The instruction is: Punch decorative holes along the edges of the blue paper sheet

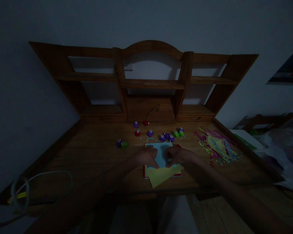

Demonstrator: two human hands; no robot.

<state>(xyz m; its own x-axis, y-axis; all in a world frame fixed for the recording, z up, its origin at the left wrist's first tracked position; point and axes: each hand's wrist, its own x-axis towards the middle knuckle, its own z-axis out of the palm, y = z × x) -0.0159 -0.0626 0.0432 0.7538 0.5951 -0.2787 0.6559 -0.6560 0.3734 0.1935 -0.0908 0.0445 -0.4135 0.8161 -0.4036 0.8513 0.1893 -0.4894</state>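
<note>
Head camera, dim light: from my distant post I watch two bare hands at a blue sheet (161, 156) on a wooden desk (92, 139). The left hand (148, 156) rests on the sheet's left side, thumb spread from fingers; the right hand (174, 155), over its right side, curls its fingers, and I cannot tell whether they pinch anything. As I judge it, good handling means light, even pressure, the left hand anchoring, edges kept square. I count one blue sheet; one yellow sheet (161, 176), slanting out at its near edge; one red-edged board (177, 175) beneath. Around the blue sheet I make out seven purple punches (150, 133), three green punches (181, 133) and two red punches (137, 133), plus a red shape (178, 146) partly hidden by the right hand. One heap of paper strips (218, 147), too tangled to count, lies to its right.
</note>
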